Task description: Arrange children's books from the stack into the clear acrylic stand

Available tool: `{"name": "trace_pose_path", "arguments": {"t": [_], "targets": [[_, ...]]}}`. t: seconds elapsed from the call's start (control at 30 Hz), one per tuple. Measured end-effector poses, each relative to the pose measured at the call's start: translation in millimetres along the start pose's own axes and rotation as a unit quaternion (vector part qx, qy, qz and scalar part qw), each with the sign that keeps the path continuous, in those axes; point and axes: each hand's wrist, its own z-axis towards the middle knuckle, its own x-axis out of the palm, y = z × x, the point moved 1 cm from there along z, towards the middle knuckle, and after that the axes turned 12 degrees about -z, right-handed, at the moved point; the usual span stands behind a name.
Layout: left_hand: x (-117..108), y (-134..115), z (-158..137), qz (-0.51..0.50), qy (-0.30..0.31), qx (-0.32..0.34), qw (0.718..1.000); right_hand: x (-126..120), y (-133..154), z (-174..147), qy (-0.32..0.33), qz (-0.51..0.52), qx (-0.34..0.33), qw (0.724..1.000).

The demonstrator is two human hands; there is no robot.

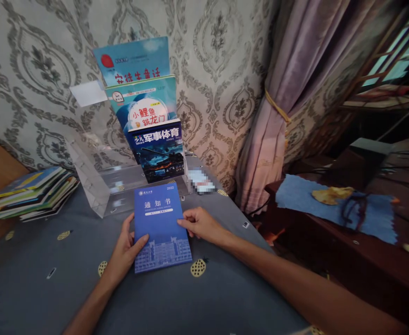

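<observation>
A blue booklet (162, 242) with white Chinese lettering and "2022" on its cover is held between both hands, tilted up in front of a clear acrylic rack. My left hand (125, 244) grips its left edge, thumb on the cover and fingers behind. At the right edge, my right hand (199, 223) pinches it between thumb and fingers. Just behind, the clear rack (92, 186) holds upright books in tiers: a dark military-themed book (160, 156) in front, a teal book (120, 97) in the middle, and a light blue book (134, 53) at the back.
A stack of thin books (40, 190) lies at the left of the grey pineapple-patterned cloth (68, 279). A blurred item (200, 181) sits right of the rack. Patterned wall and a tied curtain (270, 107) stand behind. On the right, a blue cloth (330, 209) lies on a dark red surface.
</observation>
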Motion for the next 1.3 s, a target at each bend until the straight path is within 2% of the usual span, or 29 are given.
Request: {"name": "trace_pose_path", "arguments": {"t": [0.13,0.23,0.3,0.43,0.57,0.63,0.77,0.93,1.03,1.2,1.23,1.3], "targets": [[2,2,-3,0.026,0.013,-0.006,1.000,-9,7,-4,-0.045,-0.190,-0.002,0.981],[1,0,-4,0.124,0.010,0.003,0.992,-12,11,-5,-0.024,-0.296,0.014,0.955],[-1,-2,-4,0.209,0.010,0.022,0.978,-14,11,-5,-0.009,-0.336,0.031,0.941],[-3,-2,-3,0.371,-0.003,0.074,0.926,-14,12,-4,0.011,-0.373,0.042,0.927],[-2,3,0,0.472,-0.013,0.198,0.859,-14,14,-5,0.017,-0.389,0.057,0.919],[-3,9,7,0.502,-0.008,0.240,0.831,-15,16,-5,0.019,-0.394,0.059,0.917],[-9,22,29,0.560,0.001,0.240,0.793,-16,18,-6,0.025,-0.399,0.068,0.914],[-12,27,47,0.597,0.013,0.220,0.771,-15,22,-10,0.013,-0.425,0.065,0.903],[-11,26,49,0.606,0.012,0.227,0.762,-6,27,-10,-0.014,-0.437,0.026,0.899],[-14,29,49,0.615,0.019,0.238,0.751,27,38,11,-0.037,-0.409,-0.182,0.894],[-15,30,50,0.615,0.020,0.243,0.750,34,38,18,-0.029,-0.399,-0.202,0.894],[-16,31,50,0.614,0.022,0.251,0.748,45,37,33,-0.017,-0.388,-0.201,0.899]]}}
